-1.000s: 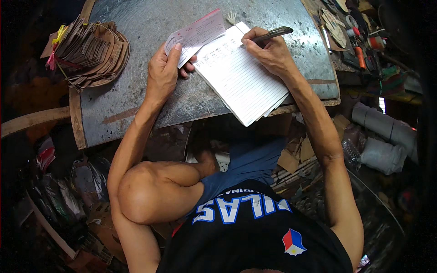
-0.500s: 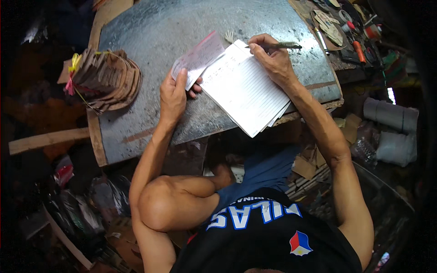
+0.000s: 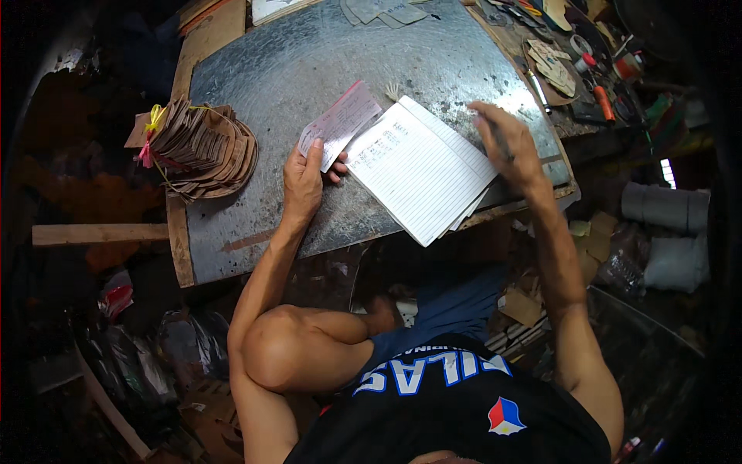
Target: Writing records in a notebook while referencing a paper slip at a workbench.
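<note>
A lined notebook (image 3: 425,174) with handwriting in its upper left part lies open and slanted near the table's front edge. My left hand (image 3: 306,179) is closed on a pinkish, red-edged slip of paper (image 3: 344,116), thumb on top, just left of the notebook. To the right, my right hand (image 3: 514,147) is raised off the page and slightly smeared by motion. A dark pen (image 3: 504,145) shows along its palm, partly hidden by the fingers.
On the worn metal-topped table (image 3: 263,100), a tied bundle of brown curved pieces (image 3: 205,151) stands at the left edge. Grey cut pieces (image 3: 382,11) lie at the far edge. A side bench holds an orange-handled tool (image 3: 604,104), tape rolls and scraps. Plastic-wrapped rolls (image 3: 665,207) sit at lower right.
My right hand has lifted off the notebook and moved right and nearer, uncovering the page's top. The pen has swung back toward the palm. My left hand keeps the slip.
</note>
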The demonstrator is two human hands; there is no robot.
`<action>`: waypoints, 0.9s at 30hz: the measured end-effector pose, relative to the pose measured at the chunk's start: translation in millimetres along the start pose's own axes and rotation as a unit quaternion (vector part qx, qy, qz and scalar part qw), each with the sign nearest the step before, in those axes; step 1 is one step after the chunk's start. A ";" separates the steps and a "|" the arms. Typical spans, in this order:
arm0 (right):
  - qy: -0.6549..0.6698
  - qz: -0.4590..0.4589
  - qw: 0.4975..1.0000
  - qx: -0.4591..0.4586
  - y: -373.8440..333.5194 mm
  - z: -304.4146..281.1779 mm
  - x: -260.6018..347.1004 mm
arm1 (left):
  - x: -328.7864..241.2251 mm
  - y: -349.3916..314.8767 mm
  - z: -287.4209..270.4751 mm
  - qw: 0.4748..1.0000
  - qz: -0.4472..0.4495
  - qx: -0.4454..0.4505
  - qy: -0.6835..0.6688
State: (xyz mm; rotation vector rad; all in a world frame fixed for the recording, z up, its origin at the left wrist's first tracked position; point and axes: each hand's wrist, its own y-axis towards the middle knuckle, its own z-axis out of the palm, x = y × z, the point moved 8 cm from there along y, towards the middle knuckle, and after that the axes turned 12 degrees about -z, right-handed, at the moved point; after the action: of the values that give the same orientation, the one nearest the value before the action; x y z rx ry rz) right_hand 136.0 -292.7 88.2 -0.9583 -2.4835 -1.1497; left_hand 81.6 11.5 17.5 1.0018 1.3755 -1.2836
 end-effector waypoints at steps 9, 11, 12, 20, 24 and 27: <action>-0.149 0.032 0.983 0.099 -14.5 39.6 37.3 | 1.8 -1.2 2.8 1.000 -0.011 0.016 0.015; -0.162 0.042 0.980 0.110 -6.7 49.6 37.6 | 3.7 -2.2 -1.1 1.000 -0.018 0.013 0.009; -0.156 0.061 0.979 0.113 -4.2 52.5 36.3 | 3.6 -2.9 -2.3 1.000 -0.014 0.010 0.004; -0.058 0.171 0.976 0.126 10.6 49.4 20.0 | 2.9 -0.8 4.8 1.000 -0.003 0.015 -0.010; 0.073 0.244 0.955 0.151 2.7 55.9 5.0 | 7.9 2.5 1.9 0.999 -0.005 0.022 -0.040; 0.206 0.344 0.899 0.179 -5.8 62.8 13.8 | 9.8 1.1 -7.5 0.999 -0.011 -0.001 -0.046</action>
State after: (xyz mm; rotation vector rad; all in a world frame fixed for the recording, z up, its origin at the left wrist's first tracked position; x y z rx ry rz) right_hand 125.2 -242.1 49.7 -1.1832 -1.7020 -0.5557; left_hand 79.9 18.7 7.4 0.9178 1.3207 -1.3291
